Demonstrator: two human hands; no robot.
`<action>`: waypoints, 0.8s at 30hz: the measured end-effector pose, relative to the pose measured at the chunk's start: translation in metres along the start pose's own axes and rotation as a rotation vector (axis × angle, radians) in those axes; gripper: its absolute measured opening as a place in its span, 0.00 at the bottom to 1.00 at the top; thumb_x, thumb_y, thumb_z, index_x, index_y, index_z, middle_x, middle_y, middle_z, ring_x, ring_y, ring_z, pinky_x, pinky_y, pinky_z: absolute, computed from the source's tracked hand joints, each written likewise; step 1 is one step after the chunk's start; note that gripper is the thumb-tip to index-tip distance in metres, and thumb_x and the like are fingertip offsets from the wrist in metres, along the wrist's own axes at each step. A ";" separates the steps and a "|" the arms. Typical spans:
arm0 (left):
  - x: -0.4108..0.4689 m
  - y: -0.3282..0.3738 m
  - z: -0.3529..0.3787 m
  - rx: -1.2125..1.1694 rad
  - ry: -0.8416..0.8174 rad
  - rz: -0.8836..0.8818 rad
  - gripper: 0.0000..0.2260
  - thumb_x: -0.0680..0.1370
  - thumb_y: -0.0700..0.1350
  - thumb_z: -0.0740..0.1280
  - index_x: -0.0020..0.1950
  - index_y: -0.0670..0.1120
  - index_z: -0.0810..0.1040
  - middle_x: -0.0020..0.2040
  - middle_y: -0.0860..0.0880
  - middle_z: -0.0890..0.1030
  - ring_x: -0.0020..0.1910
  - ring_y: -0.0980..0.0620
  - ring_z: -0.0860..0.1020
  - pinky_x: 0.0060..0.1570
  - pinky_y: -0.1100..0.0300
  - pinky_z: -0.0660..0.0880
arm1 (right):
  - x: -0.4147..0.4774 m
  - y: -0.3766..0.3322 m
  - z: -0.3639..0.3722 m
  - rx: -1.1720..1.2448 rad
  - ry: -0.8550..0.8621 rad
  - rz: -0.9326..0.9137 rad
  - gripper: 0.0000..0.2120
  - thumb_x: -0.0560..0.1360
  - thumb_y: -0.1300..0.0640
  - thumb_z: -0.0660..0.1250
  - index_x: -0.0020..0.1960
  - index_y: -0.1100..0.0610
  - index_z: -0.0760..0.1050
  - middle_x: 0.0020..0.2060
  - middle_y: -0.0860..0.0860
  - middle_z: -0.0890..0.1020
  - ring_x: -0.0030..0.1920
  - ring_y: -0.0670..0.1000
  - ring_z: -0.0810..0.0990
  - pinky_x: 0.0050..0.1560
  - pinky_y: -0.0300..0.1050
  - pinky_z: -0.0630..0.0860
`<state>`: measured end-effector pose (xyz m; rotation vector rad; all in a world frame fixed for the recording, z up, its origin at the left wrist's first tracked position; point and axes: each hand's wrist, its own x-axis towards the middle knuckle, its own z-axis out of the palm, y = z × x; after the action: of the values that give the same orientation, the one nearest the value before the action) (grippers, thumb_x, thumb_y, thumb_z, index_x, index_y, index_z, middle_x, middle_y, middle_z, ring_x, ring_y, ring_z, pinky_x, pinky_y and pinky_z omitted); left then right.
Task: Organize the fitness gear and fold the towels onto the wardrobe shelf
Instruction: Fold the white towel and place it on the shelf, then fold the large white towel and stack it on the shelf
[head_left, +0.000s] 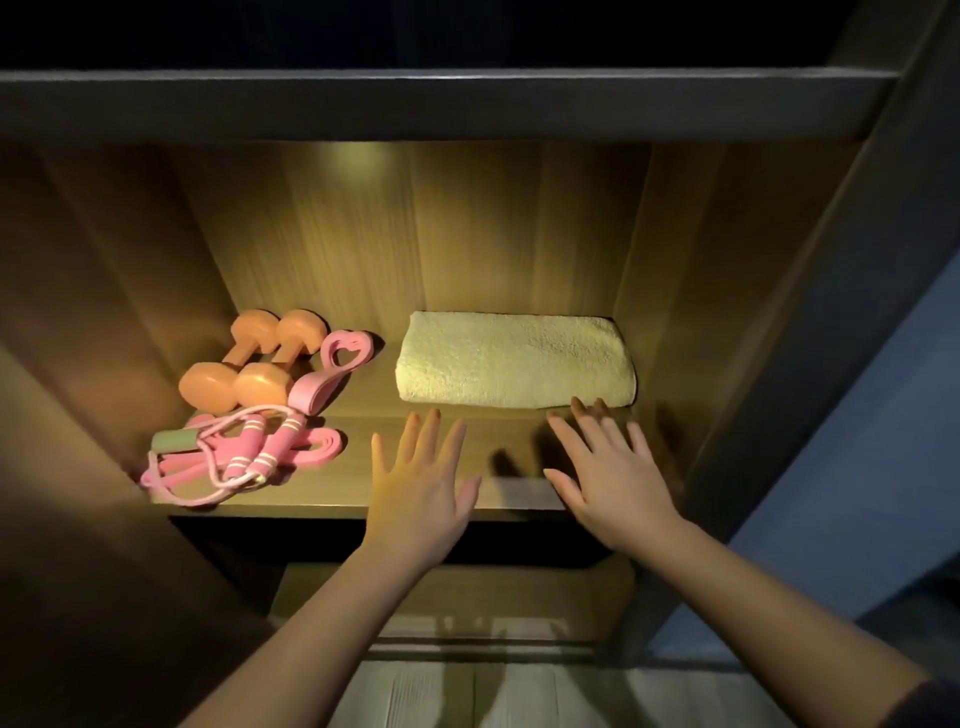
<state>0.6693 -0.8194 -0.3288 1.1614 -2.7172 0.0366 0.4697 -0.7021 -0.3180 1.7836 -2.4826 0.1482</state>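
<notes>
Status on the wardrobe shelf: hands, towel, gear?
Left hand and right hand open, empty, over the shelf front. Yellow towel folded, right side; orange dumbbells, pink jump rope, pink band left. Nothing between hands and towel.

The shelf (363, 415) and the back panel (415, 234) are wood-grain board, matt, with fine straight streaks. The towel (514, 358) is thick terry cloth, nubby and rough, without gloss. The two dumbbells (249, 364) look like smooth moulded plastic or vinyl, with a dull shine on their rounded ends. The pink band (332, 369) looks like flat matt rubber. The jump rope (260, 447) has smooth plastic-looking handles and a slick cord; the green grip (170, 441) looks matt, like foam.
</notes>
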 end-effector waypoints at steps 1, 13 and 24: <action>-0.003 0.003 0.001 -0.005 -0.015 0.012 0.29 0.81 0.63 0.47 0.80 0.53 0.52 0.80 0.47 0.53 0.80 0.46 0.48 0.74 0.38 0.47 | -0.001 -0.002 0.001 0.002 -0.009 -0.015 0.30 0.81 0.38 0.48 0.80 0.46 0.46 0.79 0.51 0.56 0.78 0.55 0.55 0.77 0.59 0.50; 0.009 0.026 -0.137 -0.060 -0.290 0.163 0.29 0.80 0.65 0.42 0.80 0.57 0.50 0.81 0.52 0.50 0.79 0.51 0.44 0.75 0.45 0.40 | -0.030 0.021 -0.121 0.098 -0.196 -0.006 0.30 0.81 0.40 0.53 0.80 0.46 0.50 0.79 0.52 0.55 0.79 0.56 0.50 0.76 0.58 0.46; 0.007 0.094 -0.253 -0.156 -0.480 0.561 0.26 0.82 0.61 0.49 0.80 0.55 0.52 0.80 0.51 0.55 0.79 0.50 0.48 0.77 0.43 0.45 | -0.158 0.023 -0.239 0.215 -0.239 0.523 0.29 0.82 0.39 0.50 0.80 0.45 0.49 0.80 0.48 0.52 0.79 0.51 0.45 0.77 0.56 0.44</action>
<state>0.6377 -0.7356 -0.0746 0.3658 -3.2992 -0.4182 0.5007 -0.5165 -0.1010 1.2239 -3.1656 0.2536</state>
